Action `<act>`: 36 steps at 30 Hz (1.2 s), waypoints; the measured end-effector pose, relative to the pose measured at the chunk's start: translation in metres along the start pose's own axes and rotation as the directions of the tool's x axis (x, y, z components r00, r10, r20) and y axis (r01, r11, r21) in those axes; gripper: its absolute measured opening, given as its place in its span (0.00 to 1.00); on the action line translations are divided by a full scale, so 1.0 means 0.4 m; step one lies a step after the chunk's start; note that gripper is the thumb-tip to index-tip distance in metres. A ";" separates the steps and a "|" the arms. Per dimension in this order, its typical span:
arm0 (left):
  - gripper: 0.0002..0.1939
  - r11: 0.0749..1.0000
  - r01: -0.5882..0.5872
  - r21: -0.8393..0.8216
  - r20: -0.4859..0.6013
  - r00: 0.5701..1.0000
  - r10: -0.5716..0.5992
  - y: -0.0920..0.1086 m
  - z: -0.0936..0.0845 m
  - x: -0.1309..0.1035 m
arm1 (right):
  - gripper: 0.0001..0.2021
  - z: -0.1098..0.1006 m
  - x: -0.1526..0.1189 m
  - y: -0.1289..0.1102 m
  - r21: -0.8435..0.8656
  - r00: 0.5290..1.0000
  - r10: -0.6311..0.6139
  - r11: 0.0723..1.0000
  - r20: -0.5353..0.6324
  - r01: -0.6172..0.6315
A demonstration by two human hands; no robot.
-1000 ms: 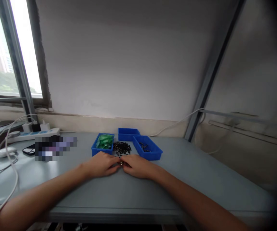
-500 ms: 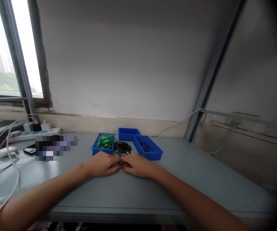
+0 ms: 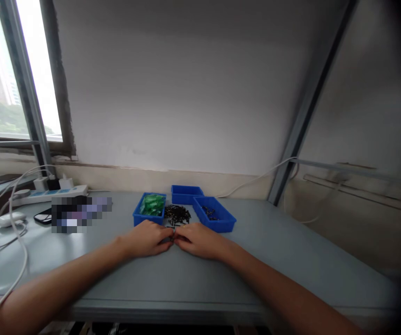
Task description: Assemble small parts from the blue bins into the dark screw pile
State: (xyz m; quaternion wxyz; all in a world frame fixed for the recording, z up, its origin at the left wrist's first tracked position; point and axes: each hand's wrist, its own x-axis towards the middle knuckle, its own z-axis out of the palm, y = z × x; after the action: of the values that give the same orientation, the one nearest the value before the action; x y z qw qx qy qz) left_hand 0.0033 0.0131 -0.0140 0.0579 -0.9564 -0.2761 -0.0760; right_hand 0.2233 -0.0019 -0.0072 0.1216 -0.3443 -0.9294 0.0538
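Observation:
My left hand (image 3: 150, 238) and my right hand (image 3: 197, 240) meet fingertip to fingertip low over the table. The fingers of both are pinched together around something small and dark, mostly hidden between them. Just beyond the fingertips lies a loose pile of small black screw-like pieces (image 3: 177, 214). Behind my left hand stands a blue bin (image 3: 149, 219) filled with green translucent pieces. Past my right hand sits another blue bin (image 3: 223, 225), slightly turned, with a few small dark metallic parts inside.
A third blue bin (image 3: 187, 190) stands at the back by the wall. On the left are a white power strip (image 3: 56, 194) with plugs, a white cable (image 3: 24, 246), a black phone-like object (image 3: 43, 217) and a blurred-out patch. The grey table (image 3: 186, 284) ends at a front edge.
Almost nothing differs. The fingertips of both hands have shifted very slightly against each other; the bins and the black pile stay put.

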 end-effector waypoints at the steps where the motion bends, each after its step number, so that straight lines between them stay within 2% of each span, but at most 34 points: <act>1: 0.04 1.000 0.001 -0.006 0.000 1.000 -0.001 0.000 0.000 0.000 | 0.07 0.001 0.000 0.000 -0.001 1.000 -0.004 1.000 -0.003 0.004; 10: 0.05 1.000 -0.019 -0.017 -0.034 0.999 0.019 0.000 0.003 -0.002 | 0.06 0.006 0.003 0.001 -0.018 1.000 -0.020 1.000 -0.016 0.020; 21: 0.03 1.000 0.004 -0.016 -0.010 1.000 -0.004 0.006 -0.001 -0.001 | 0.08 -0.003 0.003 -0.010 0.002 1.000 -0.014 1.000 -0.004 0.014; 36: 0.04 1.000 0.008 -0.014 -0.035 0.999 -0.009 0.001 0.004 -0.002 | 0.07 0.007 0.002 0.002 -0.025 1.000 0.020 0.999 -0.007 -0.020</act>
State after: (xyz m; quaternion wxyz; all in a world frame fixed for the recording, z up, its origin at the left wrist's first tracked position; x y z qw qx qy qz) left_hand 0.0030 0.0125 -0.0159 0.0560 -0.9541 -0.2787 -0.0948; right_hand 0.2224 -0.0010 -0.0100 0.1201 -0.3551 -0.9261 0.0421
